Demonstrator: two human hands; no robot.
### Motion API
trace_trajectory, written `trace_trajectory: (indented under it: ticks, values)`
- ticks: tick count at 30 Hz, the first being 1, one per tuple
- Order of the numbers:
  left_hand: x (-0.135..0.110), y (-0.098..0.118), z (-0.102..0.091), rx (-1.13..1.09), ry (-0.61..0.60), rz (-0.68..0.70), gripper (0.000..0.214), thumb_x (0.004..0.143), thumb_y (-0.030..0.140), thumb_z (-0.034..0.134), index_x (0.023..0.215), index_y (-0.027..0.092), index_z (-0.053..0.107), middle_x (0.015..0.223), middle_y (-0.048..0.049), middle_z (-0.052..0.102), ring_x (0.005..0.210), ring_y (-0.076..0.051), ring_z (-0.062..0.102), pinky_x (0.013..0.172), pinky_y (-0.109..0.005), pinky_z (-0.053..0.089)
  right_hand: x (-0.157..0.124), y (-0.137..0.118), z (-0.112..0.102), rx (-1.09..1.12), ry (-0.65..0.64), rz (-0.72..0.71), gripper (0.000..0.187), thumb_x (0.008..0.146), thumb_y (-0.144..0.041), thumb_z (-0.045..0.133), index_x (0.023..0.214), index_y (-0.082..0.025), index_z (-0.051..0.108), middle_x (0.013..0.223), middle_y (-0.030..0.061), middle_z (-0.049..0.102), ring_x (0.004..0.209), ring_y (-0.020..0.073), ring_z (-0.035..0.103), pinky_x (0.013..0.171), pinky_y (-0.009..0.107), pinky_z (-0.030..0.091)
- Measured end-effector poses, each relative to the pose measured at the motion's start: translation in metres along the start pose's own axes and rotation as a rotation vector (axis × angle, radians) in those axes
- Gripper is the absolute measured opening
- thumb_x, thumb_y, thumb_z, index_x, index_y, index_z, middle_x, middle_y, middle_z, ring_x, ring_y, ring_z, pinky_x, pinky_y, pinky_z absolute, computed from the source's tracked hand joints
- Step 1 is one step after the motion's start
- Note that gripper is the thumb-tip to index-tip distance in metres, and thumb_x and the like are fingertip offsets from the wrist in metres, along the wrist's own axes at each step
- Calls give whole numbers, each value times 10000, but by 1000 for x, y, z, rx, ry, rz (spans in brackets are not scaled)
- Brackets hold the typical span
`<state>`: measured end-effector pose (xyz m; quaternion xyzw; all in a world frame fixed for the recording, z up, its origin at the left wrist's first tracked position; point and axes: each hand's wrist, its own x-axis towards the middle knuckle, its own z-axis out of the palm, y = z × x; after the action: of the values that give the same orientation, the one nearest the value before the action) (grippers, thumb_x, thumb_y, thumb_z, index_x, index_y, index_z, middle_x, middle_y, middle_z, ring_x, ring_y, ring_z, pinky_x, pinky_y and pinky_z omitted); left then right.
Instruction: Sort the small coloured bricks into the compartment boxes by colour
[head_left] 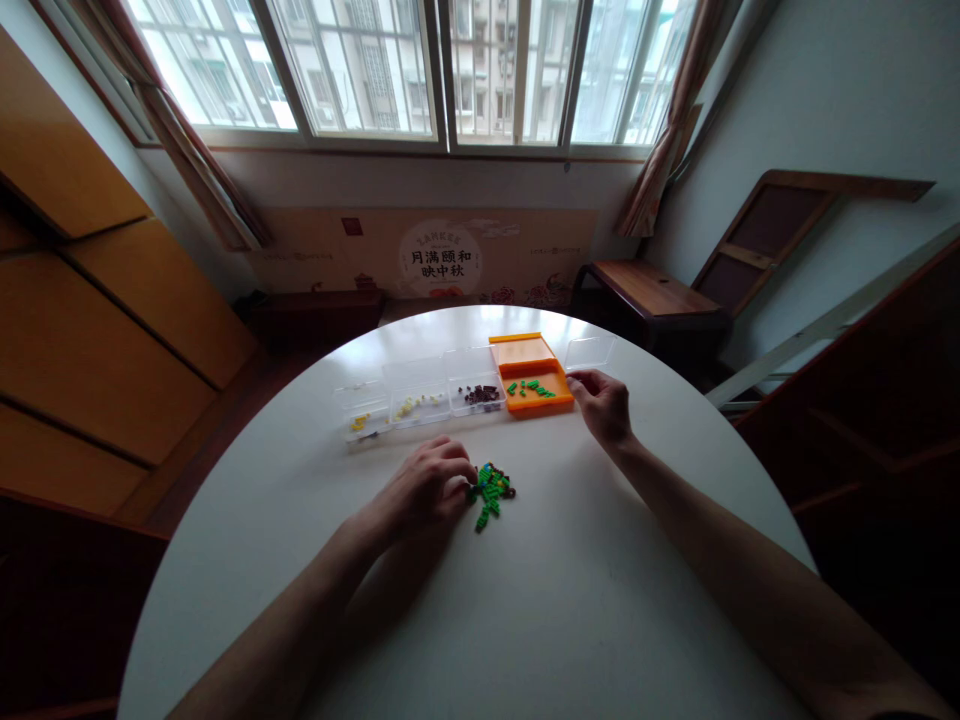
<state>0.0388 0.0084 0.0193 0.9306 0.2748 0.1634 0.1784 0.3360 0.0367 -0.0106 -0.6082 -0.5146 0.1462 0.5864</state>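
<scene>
A small green brick model (490, 492) lies on the round white table (570, 620). My left hand (427, 488) rests beside it with fingers curled, its fingertips touching the model's left edge. My right hand (602, 404) reaches to the right corner of an orange tray (559, 400) holding small green bricks (531, 388); its fingers are curled at the tray's edge. Whether they pinch a piece is hidden.
Left of the orange tray stand clear boxes: one with dark pieces (480, 396), one with yellow pieces (417, 404), another (361, 420) further left. A clear lid (591, 351) lies behind my right hand. A wooden chair (652, 290) stands beyond the table.
</scene>
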Motion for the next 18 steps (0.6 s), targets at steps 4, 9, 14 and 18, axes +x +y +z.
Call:
trace_trajectory:
  ticks: [4, 9, 14, 18]
  values:
    - [1, 5, -2, -2, -32, 8, 146, 764, 119, 577, 835, 207, 669, 867, -31, 613, 829, -168, 512, 798, -317, 438, -4, -7, 1, 6, -25, -27, 261, 767, -372, 614, 823, -141, 722, 721, 53, 696, 639, 169, 603, 638, 288, 481]
    - [1, 8, -2, -23, -31, 19, 128, 757, 112, 580, 798, 208, 655, 867, -22, 608, 823, -161, 508, 802, -303, 431, -7, -9, 3, 3, -40, -37, 246, 776, -356, 608, 835, -147, 722, 716, 48, 690, 626, 163, 595, 620, 281, 469]
    - [2, 9, -1, -28, -38, 37, 94, 776, 129, 581, 773, 199, 643, 847, -22, 602, 807, -154, 511, 789, -287, 433, -10, -10, 5, -1, -61, -53, 260, 779, -365, 606, 861, -153, 733, 694, 40, 686, 623, 164, 598, 613, 279, 461]
    - [2, 6, -3, -24, -36, 23, 91, 804, 134, 565, 773, 194, 627, 843, -21, 606, 817, -153, 514, 783, -282, 435, -11, -11, 5, -2, -67, -59, 278, 778, -386, 612, 861, -152, 736, 692, 43, 689, 616, 166, 599, 607, 280, 463]
